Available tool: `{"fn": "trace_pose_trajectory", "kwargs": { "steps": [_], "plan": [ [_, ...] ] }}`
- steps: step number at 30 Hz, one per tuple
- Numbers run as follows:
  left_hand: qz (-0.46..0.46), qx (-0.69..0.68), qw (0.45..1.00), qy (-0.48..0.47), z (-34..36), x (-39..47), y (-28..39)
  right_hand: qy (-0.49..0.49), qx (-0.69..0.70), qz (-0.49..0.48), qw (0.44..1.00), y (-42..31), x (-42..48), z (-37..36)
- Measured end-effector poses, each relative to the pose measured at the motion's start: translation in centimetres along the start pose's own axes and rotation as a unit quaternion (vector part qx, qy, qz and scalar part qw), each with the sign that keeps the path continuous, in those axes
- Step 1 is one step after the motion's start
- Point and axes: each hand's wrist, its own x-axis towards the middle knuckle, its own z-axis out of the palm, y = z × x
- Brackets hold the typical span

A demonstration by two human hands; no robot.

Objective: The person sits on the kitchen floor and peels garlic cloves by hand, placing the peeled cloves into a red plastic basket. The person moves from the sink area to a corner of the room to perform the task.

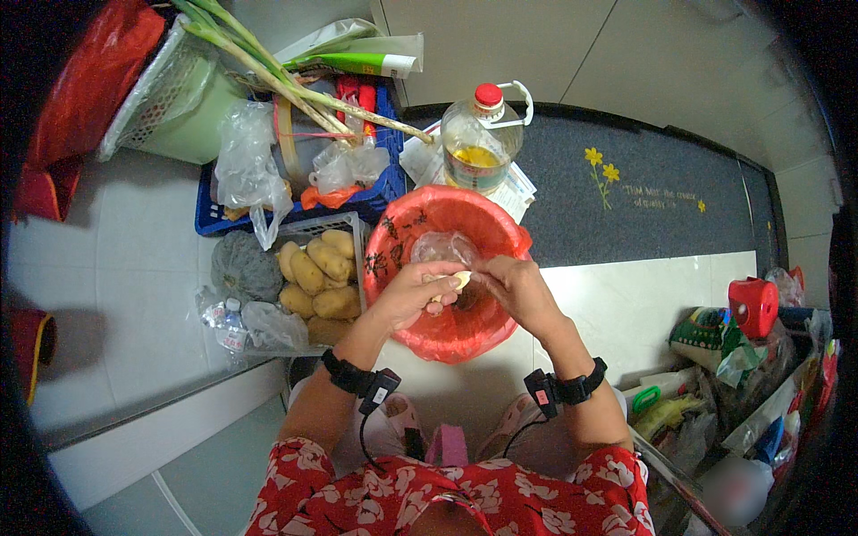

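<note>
Both hands meet over a bin lined with a red plastic bag point(462, 342), which stands on the floor before me. My left hand point(415, 291) holds a small pale piece point(462, 279) that looks like a garlic clove, between thumb and fingers; more pale bits show against its palm. At the right side of that piece, my right hand point(513, 281) has thumb and forefinger pinched together; whether something thin is between them cannot be told. Inside the bin, beneath the hands, lies a clear plastic bag point(444, 248). Black straps with small devices circle both wrists.
Left of the bin are a crate of potatoes point(308, 271), a dark green pumpkin point(244, 268) and a blue basket point(208, 218) with long spring onions point(301, 94) across it. An oil bottle point(476, 157) stands behind the bin, beside a dark mat point(643, 221). Bags and a red container point(753, 307) lie right.
</note>
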Motion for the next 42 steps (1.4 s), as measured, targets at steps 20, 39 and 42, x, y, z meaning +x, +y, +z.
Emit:
{"fn": "trace_pose_trajectory", "kwargs": {
  "steps": [20,39,42],
  "plan": [
    [0.332,0.33,0.883,0.039,-0.2,1.4,-0.8,-0.006,0.086,0.124,0.989,0.0,-0.1,0.3],
    [0.051,-0.218,0.974,0.027,-1.7,1.9,-1.1,0.017,-0.086,0.126,0.988,2.3,-0.8,1.1],
    [0.055,-0.202,0.977,0.04,-1.6,1.9,-1.2,0.021,-0.036,0.112,0.993,1.2,-0.5,1.4]
  ]
}}
